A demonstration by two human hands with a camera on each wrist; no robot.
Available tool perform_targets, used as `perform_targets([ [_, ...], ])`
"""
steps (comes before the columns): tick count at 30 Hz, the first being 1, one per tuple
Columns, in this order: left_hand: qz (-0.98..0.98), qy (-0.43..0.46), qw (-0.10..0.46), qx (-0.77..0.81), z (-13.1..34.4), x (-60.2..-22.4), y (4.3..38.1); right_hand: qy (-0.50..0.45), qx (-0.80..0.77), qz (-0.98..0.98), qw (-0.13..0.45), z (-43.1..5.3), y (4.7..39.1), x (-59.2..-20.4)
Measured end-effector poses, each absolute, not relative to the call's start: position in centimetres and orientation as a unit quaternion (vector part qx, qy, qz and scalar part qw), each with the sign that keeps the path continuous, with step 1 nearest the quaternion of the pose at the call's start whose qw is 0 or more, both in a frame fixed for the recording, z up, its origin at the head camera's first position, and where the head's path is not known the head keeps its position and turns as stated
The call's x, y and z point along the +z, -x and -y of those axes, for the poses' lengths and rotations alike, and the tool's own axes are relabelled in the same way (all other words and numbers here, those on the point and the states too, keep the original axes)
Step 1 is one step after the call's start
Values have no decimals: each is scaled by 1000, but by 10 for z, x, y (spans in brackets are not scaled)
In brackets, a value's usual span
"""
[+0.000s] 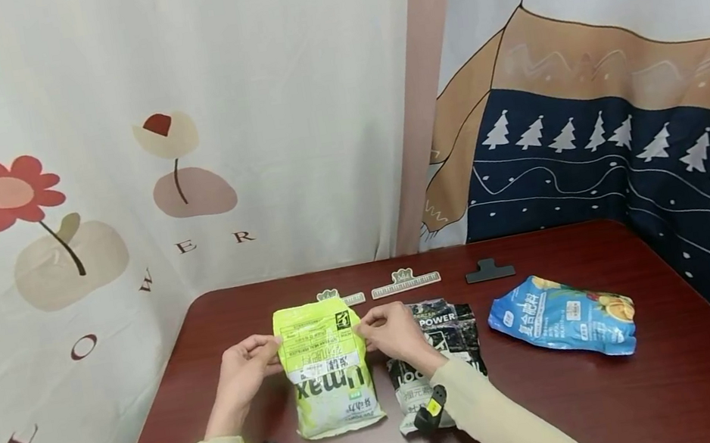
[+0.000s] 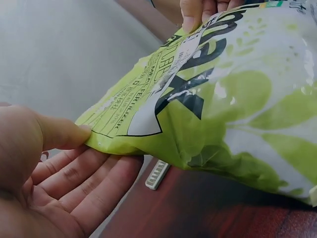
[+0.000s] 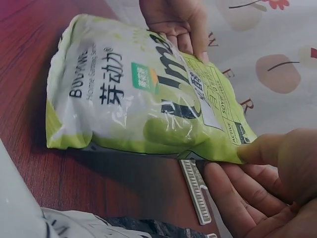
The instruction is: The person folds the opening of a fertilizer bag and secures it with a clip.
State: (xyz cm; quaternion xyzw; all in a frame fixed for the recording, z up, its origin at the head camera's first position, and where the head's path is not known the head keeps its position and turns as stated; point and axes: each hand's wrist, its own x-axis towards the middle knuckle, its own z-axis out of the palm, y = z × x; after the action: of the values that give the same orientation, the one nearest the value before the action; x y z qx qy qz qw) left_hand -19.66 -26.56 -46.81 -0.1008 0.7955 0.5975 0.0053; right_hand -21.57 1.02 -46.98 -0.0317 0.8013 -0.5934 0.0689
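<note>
We see a plump, glossy bag (image 1: 331,370), lime green at its far end and largely white toward the near end, with leaf shapes and the dark word "Umax", which reads upside down from the head view. Its film is creased and catches the light. It lies over the left-of-centre part of a red-brown bench (image 1: 691,393), held at the two far corners by the left hand (image 1: 248,369) and the right hand (image 1: 398,334). On each side, thumb and fingers (image 3: 250,186) pinch the film. We note the gripped end raised; we cannot tell whether the near end touches the bench.

Just right of it we find a black-and-white bag (image 1: 461,340), partly covered by the right hand and sleeve (image 1: 492,404). Farther right lies a blue pouch (image 1: 562,318) with orange fruit printed on it. Along the far edge we mark a pale clip (image 1: 354,299), partly hidden by the green bag, a second pale clip (image 1: 406,285) and a dark clip (image 1: 489,272). Behind hangs a patterned curtain (image 1: 287,86).
</note>
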Motion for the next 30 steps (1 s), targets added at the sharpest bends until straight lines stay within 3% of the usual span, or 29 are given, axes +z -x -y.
perform_targets([
  [30, -775, 52, -81, 625, 257, -449, 195, 63, -622, -780, -41, -20, 199, -463],
])
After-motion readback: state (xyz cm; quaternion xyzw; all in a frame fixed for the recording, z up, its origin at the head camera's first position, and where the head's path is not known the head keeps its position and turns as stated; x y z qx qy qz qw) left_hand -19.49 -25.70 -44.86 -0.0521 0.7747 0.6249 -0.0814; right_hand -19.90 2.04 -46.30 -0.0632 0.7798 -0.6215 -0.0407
